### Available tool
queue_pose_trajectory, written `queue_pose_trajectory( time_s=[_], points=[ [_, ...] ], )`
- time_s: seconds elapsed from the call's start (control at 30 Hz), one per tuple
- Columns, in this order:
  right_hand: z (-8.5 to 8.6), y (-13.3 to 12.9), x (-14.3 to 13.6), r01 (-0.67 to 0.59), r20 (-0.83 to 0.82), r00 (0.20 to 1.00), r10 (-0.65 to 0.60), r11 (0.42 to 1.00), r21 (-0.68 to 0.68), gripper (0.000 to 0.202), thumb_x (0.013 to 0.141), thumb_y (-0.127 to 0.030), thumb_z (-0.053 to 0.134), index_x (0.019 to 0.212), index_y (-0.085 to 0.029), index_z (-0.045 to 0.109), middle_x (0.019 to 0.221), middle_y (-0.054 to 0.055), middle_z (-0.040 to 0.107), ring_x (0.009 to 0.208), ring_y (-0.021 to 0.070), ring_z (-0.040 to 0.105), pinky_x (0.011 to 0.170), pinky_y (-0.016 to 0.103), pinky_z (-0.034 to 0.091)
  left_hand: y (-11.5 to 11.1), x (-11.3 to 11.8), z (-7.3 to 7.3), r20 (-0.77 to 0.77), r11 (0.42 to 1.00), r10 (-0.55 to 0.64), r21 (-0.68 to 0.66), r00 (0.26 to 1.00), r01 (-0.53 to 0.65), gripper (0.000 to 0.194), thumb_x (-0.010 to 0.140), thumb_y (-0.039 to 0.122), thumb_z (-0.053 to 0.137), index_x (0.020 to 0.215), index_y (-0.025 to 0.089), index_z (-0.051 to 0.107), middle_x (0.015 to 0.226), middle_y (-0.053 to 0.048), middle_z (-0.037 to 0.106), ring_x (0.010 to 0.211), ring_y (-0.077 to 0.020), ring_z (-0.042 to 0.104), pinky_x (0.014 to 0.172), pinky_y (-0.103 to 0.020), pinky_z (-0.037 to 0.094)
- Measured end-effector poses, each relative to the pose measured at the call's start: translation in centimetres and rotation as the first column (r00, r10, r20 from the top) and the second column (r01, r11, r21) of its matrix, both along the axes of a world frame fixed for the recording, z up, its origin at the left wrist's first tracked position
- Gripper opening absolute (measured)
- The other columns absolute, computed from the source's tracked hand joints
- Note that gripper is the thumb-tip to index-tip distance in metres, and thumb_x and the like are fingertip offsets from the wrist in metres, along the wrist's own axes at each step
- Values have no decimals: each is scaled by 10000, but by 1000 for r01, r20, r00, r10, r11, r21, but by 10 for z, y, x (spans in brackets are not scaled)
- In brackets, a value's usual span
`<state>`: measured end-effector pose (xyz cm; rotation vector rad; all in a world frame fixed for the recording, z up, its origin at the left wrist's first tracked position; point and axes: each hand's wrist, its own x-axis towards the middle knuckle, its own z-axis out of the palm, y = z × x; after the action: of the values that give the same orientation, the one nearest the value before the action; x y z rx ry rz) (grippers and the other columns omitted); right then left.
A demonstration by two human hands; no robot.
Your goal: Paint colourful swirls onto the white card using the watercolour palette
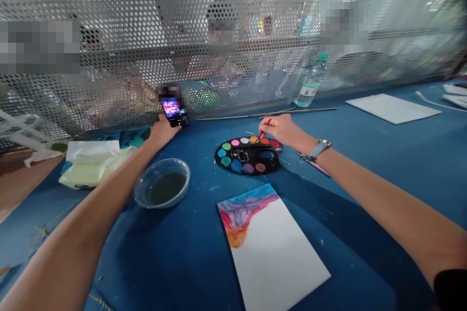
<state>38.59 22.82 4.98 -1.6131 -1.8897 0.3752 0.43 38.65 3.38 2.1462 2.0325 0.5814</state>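
My right hand (278, 129) is closed around a red paintbrush (265, 129), its tip down at the yellow-orange well of a black paint palette (241, 157). Several round wells of different colours ring the palette. At the far left, my left hand (163, 132) grips a smartphone (173, 110) whose lit screen shows a pink and purple picture. Below the palette lies a white canvas (280, 252), painted blue, purple, red and orange at its upper left corner. Between my left arm and the canvas stands a clear plastic bowl (162, 183) of dark water.
A tissue pack (91, 165) lies at the left. Thin sticks (266, 113) and a water bottle (312, 80) are along the perforated metal screen (138, 19) at the back. Another white canvas (393, 108) lies at the right on the blue table (365, 165). People show dimly behind the screen.
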Motion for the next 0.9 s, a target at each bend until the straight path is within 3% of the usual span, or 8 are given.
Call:
queue_pose_trajectory(
  time_s=[0.13, 0.4, 0.57, 0.63, 0.73, 0.9],
  points=[
    [0, 0, 1, 25, 12, 1000, -25, 1000, 4, 261, 900, -273, 511, 732, -198, 695, 760, 51, 796, 893, 240, 752, 1105, 473, 346, 1, 3, -1, 7, 998, 57, 26, 998, -57, 507, 997, 437, 692, 1421, 187, 569, 1439, -134, 571, 1278, -311, 598, 1076, -555, 512],
    [0, -1, -3, 12, 9, 1000, -12, 1000, 11, 272, 902, -276, 521, 703, -192, 685, 762, 58, 788, 865, 231, 737, 1082, 452, 360, 16, 22, 7, 140, 978, 120, 154, 983, -142, 577, 992, 435, 697, 1490, 204, 520, 1557, -144, 477, 1390, -350, 516, 1137, -605, 454],
    [3, -5, -6, 5, -47, 999, -3, 999, 49, 273, 905, -278, 530, 693, -198, 681, 746, 51, 780, 878, 239, 737, 1088, 466, 372, 25, 31, 3, 199, 969, 128, 183, 972, -165, 573, 995, 416, 698, 1496, 205, 516, 1568, -146, 470, 1382, -346, 527, 1131, -597, 466],
    [9, -9, -5, 17, -82, 997, -9, 996, 91, 264, 914, -288, 544, 705, -203, 681, 744, 48, 773, 895, 247, 729, 1101, 495, 362, 26, 31, 1, 198, 967, 128, 191, 972, -166, 580, 992, 416, 703, 1498, 205, 514, 1573, -147, 464, 1388, -350, 521, 1138, -606, 458],
    [24, -21, -5, 17, -157, 988, 9, 987, 161, 245, 938, -327, 558, 757, -219, 682, 759, 44, 760, 874, 241, 717, 1020, 463, 448, 26, 29, -2, 188, 966, 120, 204, 975, -159, 595, 988, 422, 707, 1505, 206, 507, 1575, -148, 463, 1392, -354, 518, 1148, -620, 444],
    [45, -62, -23, -63, -362, 919, 158, 964, 259, 239, 962, -378, 615, 796, -223, 692, 817, 45, 744, 840, 210, 711, 863, 376, 540, 22, 25, -1, 173, 967, 93, 219, 980, -130, 587, 987, 424, 707, 1498, 206, 515, 1584, -145, 453, 1404, -357, 503, 1154, -625, 433]
  ],
)
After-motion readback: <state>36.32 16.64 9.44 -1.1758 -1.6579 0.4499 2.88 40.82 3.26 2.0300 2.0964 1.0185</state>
